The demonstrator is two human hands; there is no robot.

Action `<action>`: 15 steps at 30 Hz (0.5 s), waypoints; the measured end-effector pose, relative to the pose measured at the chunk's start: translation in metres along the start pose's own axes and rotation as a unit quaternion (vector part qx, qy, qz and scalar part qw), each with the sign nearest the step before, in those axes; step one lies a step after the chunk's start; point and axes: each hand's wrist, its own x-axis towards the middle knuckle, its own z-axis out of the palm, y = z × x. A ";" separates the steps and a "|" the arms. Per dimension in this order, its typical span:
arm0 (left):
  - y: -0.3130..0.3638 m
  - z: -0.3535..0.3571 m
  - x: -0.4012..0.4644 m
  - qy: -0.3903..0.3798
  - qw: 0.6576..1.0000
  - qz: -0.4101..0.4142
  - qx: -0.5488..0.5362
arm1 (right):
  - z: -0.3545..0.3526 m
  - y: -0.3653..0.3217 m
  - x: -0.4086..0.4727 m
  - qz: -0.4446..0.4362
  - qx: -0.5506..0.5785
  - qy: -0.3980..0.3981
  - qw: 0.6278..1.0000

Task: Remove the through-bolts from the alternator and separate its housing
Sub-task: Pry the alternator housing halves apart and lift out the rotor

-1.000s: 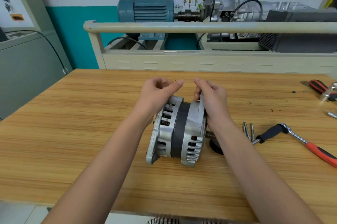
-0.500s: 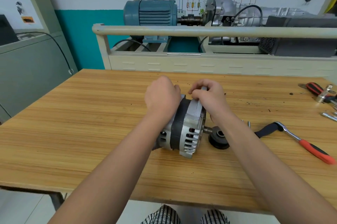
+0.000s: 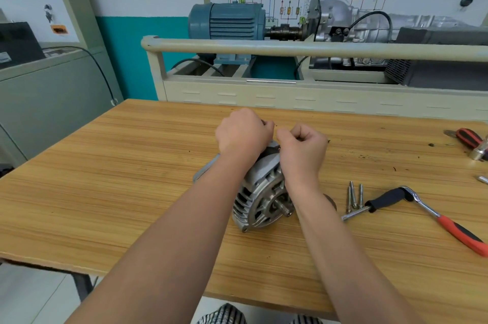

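While both hands curl over the top of the alternator [image 3: 260,191], several loose things lie on the wooden worktop [image 3: 132,178] around them. Just to the right of the right hand [image 3: 302,152], three through-bolts [image 3: 353,195] lie side by side, and beside those a ratchet wrench [image 3: 412,205] with a black and red grip stretches away to the right. Farther right, at the picture's edge, a red-handled tool [image 3: 466,137] and some bright metal parts are cut off and hard to name. Beyond the hands stands a cream test rig [image 3: 290,94] carrying a blue motor [image 3: 227,21]. The left hand [image 3: 243,135] grips the rear half of the housing and the right hand clamps the front half, fingers bent round the upper rim; the fingertips themselves are hidden. The alternator rests on the worktop under both hands, its threaded shaft [image 3: 284,208] pointing toward the viewer. A dark round part [image 3: 331,201] behind the right forearm is mostly covered
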 end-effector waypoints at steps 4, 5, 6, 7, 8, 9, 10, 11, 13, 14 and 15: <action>0.001 0.001 0.003 -0.004 1.000 -0.002 0.004 | 0.001 -0.002 -0.004 -0.008 -0.003 0.014 1.000; 0.002 0.001 0.004 -0.007 1.000 -0.002 0.005 | 0.001 -0.002 -0.004 -0.010 -0.006 0.018 1.000; 0.003 0.001 0.004 -0.009 1.000 -0.001 0.006 | 0.000 -0.003 -0.005 -0.014 -0.008 0.022 1.000; 0.003 0.001 0.005 -0.011 1.000 0.003 0.010 | 0.002 -0.004 -0.007 -0.022 -0.008 0.024 0.999; 0.004 0.001 0.005 -0.017 1.000 0.009 0.014 | 0.003 -0.003 -0.010 -0.031 -0.008 0.023 0.999; 0.004 0.001 0.006 -0.022 0.999 0.017 0.019 | 0.005 -0.003 -0.012 -0.043 -0.011 0.019 0.999; 0.003 0.000 0.005 -0.025 0.999 0.025 0.020 | 0.006 -0.004 -0.016 -0.053 -0.013 0.017 0.998; 0.001 0.000 0.006 -0.023 0.999 0.026 0.016 | 0.007 -0.006 -0.017 -0.062 -0.018 0.018 0.998; -0.005 -0.002 0.007 -0.013 1.000 0.019 -0.004 | 0.011 -0.006 -0.018 -0.066 -0.032 0.024 0.997; -0.008 -0.002 0.005 -0.012 1.000 0.014 -0.016 | 0.010 -0.006 -0.018 -0.063 -0.039 0.025 0.997; -0.010 -0.002 0.004 -0.008 1.000 0.015 -0.024 | 0.010 -0.006 -0.020 -0.062 -0.039 0.029 0.997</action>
